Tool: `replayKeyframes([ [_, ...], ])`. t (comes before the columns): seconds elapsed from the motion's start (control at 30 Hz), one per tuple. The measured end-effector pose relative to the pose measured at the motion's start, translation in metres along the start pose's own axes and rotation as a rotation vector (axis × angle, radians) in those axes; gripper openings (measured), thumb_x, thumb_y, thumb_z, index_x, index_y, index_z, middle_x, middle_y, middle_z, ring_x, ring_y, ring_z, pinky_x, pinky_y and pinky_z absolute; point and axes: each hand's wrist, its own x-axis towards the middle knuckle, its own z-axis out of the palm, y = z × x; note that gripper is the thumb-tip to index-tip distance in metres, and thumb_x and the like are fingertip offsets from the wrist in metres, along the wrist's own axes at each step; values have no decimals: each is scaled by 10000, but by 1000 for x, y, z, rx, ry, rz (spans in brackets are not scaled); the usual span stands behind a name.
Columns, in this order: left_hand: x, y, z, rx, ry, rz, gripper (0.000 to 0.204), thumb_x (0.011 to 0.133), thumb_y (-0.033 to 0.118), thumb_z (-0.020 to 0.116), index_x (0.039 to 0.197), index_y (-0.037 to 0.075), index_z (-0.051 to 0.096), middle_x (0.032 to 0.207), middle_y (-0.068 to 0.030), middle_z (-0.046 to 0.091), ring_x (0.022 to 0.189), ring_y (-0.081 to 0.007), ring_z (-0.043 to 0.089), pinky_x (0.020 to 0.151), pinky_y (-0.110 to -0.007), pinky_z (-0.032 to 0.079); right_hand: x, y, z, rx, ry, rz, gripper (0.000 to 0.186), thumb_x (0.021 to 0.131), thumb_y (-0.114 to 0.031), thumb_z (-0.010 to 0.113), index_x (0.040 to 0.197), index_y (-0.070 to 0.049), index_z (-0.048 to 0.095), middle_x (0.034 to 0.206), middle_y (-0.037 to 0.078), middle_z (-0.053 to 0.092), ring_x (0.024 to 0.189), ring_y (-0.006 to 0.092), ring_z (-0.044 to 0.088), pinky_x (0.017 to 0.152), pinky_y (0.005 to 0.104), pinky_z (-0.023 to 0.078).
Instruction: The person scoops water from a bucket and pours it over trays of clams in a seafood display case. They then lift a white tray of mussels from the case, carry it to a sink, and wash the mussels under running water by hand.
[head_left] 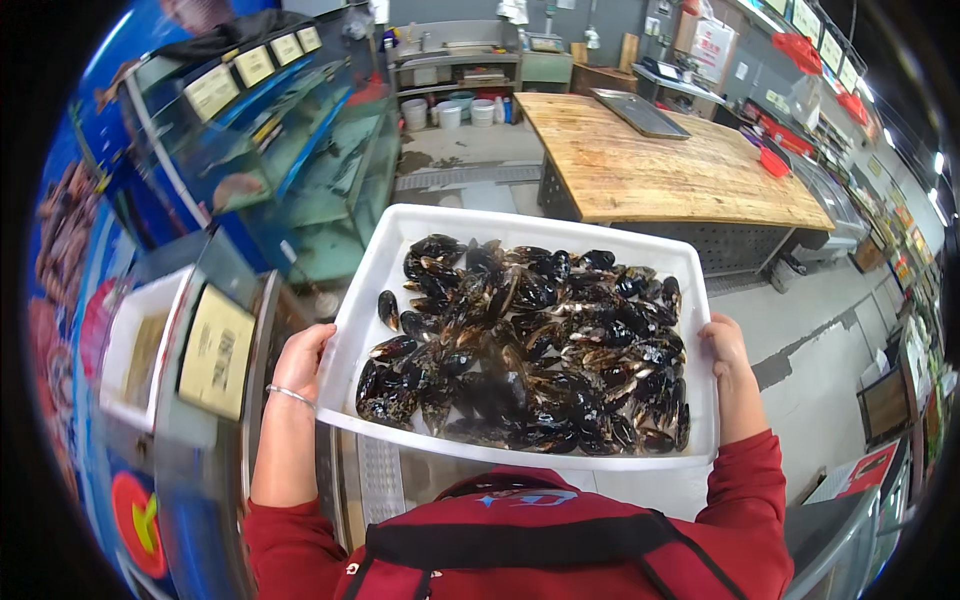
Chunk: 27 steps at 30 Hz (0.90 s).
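Note:
A white rectangular plastic tray point(540, 226) is held up level in front of my body, one hand at each short side. Dark, wet mussels point(540, 350) cover most of its bottom in a loose heap. My left hand point(300, 358), with a bangle at the wrist, grips the tray's left edge; its fingers are partly hidden by the wall. On the opposite side my right hand point(726, 346) is closed over the right edge, with fingertips near the inner wall.
Glass fish tanks point(330, 190) stand to the left, with a price card point(217, 350) on a nearer one. Beyond the tray is a wooden-topped table point(640, 170) carrying a metal tray point(640, 112) and a red scoop-like item point(773, 162). White buckets point(450, 115) sit under the far sink counter.

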Motion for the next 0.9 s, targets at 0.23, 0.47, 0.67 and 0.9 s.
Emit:
replayKeyframes([
  [0.23, 90, -20, -28, -26, -13, -57, 216, 833, 199, 587, 888, 3, 660, 845, -80, 665, 759, -185, 621, 706, -316, 491, 56, -23, 67, -10, -15, -80, 368, 700, 34, 507, 1045, 48, 633, 893, 124, 651, 763, 208, 604, 678, 321, 494],
  [0.47, 153, 26, -46, -78, -116, 43, 280, 843, 234, 542, 955, -2, 644, 905, -88, 681, 827, -203, 637, 768, -323, 498, 135, -38, 151, -147, -35, -39, 296, 704, 13, 550, 981, 7, 656, 796, 95, 633, 667, 195, 569, 589, 327, 469],
  [0.67, 218, 45, -28, -48, -22, 33, 216, 824, 214, 569, 889, 23, 647, 841, -83, 666, 737, -187, 610, 698, -316, 482, 167, -34, 172, -38, 22, -54, 284, 702, 3, 567, 971, 28, 655, 750, 74, 624, 612, 170, 576, 522, 315, 460],
  [0.9, 288, 52, 52, -34, -119, -47, 187, 820, 188, 601, 814, 9, 652, 770, -87, 652, 661, -182, 607, 620, -325, 488, 215, -29, 141, -14, 105, -27, 266, 697, 7, 545, 942, 18, 648, 697, 58, 585, 537, 143, 505, 461, 278, 387],
])
